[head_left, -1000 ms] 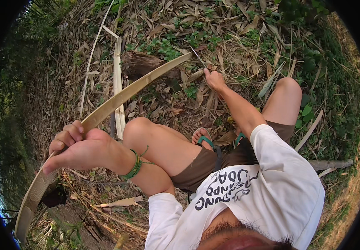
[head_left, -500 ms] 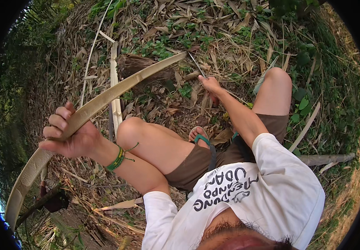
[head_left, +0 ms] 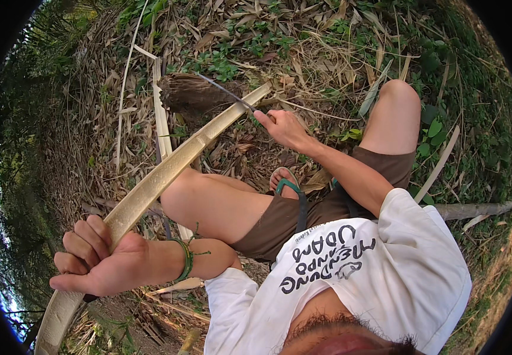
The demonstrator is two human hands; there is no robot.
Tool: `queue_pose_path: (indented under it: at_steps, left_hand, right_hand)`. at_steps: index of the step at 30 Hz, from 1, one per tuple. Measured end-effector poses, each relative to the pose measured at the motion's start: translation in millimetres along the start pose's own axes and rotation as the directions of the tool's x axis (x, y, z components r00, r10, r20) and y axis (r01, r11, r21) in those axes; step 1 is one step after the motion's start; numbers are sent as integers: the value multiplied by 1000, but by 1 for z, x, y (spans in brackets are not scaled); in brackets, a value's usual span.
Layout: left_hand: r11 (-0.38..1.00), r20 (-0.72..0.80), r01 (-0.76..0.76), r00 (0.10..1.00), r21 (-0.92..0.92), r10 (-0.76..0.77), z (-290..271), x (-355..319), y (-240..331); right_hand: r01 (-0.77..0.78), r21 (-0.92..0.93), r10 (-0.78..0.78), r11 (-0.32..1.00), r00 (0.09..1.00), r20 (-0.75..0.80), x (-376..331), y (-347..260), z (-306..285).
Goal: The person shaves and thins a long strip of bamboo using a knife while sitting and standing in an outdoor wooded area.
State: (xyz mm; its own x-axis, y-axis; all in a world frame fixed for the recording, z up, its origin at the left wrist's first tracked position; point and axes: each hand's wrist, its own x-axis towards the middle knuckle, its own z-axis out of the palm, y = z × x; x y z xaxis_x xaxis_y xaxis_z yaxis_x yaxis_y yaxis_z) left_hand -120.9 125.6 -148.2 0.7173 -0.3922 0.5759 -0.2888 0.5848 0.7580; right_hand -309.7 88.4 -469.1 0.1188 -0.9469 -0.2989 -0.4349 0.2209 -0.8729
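A long, pale split bamboo strip (head_left: 156, 182) slants across the view from lower left up to the middle. My left hand (head_left: 103, 260) is closed around it near its lower end, with a green woven band on the wrist. My right hand (head_left: 282, 128) grips a knife (head_left: 226, 90) with a slim, dark blade. The blade crosses the strip close to its far end and points up and left; it appears to touch the strip. My right fingers cover most of the knife's handle.
A weathered piece of log (head_left: 188, 93) lies just beyond the strip's far end. Left of it are another bamboo length (head_left: 160, 115) and a thin strip (head_left: 127, 83). On the right, a loose strip (head_left: 439, 165) lies near a pole (head_left: 475, 210). Dry leaves cover the ground.
My left hand has moved down and nearer, drawing the bamboo strip with it. My right hand has shifted left, and the knife now crosses the strip instead of standing beyond its tip.
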Motion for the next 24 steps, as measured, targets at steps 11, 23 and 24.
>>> queue_pose_path:
  at_steps: [11, 23, 24]
  left_hand:
    - [989, -9, -31, 999, 146, 32, 10, -2, -2]
    - [999, 14, 14, 1000, 43, -14, 3, 4, -7]
    - [1000, 15, 12, 1000, 26, -12, 2, 5, -7]
  right_hand:
    - [-143, 0, 143, 990, 990, -19, 10, 50, 9]
    - [-128, -48, 126, 991, 990, -57, -2, 37, 8]
    - [-24, -56, 22, 998, 999, -46, -9, 31, 8]
